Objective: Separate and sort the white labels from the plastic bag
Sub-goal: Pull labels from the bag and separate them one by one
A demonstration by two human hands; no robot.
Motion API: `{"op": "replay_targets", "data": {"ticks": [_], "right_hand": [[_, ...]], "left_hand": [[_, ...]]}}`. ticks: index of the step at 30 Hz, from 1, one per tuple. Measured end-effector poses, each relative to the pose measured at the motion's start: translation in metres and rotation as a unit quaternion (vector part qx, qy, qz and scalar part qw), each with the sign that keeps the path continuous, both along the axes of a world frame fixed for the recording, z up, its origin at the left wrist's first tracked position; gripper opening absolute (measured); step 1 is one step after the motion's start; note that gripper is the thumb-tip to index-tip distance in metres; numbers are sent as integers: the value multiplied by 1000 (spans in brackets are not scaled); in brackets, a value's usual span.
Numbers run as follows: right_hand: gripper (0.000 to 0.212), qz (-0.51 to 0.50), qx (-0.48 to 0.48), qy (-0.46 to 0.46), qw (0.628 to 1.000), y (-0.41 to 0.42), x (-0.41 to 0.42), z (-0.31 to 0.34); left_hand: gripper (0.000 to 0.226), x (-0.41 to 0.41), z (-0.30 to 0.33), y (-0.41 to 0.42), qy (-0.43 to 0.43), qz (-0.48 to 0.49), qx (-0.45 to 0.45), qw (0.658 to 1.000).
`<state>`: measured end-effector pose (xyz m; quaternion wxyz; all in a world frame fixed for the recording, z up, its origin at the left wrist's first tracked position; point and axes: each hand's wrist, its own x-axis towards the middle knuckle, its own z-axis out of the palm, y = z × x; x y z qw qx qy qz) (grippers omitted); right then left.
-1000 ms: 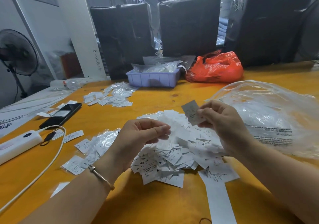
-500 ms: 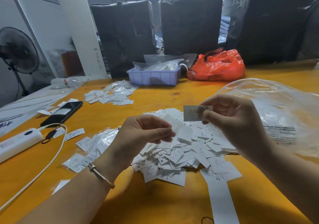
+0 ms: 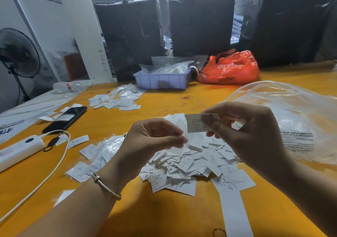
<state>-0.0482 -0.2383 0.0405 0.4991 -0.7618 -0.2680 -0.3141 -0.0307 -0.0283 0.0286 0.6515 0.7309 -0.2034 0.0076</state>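
Note:
A heap of small white labels with size letters and print lies on the yellow table in front of me. Above it my right hand pinches one white label between thumb and fingers, held level. My left hand hovers just left of that label, fingers curled and thumb against the forefinger; I cannot tell whether anything is pinched there. A large clear plastic bag lies crumpled to the right of the heap.
More labels in clear sleeves lie to the left, and another batch farther back. A phone, a white power bank with its cable, a lilac tray, a red bag and a long white strip share the table.
My right hand has turned the pinched label from tilted to level and brought it leftward, closer to my left hand. The left hand has barely moved.

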Motion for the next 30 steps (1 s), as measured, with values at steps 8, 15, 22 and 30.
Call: {"op": "replay_targets", "data": {"ticks": [8, 15, 22, 30], "right_hand": [[9, 71, -16, 95, 993, -2, 6, -2], [5, 142, 81, 185, 969, -9, 11, 1], [4, 148, 24, 210, 966, -8, 15, -4], [29, 111, -3, 176, 978, 1, 12, -9]], "left_hand": [[21, 0, 0, -1, 17, -11, 10, 1000], [20, 2, -1, 1, 26, -13, 19, 999], [23, 2, -2, 0, 54, -42, 23, 997], [21, 2, -5, -4, 61, -40, 30, 997]]}}
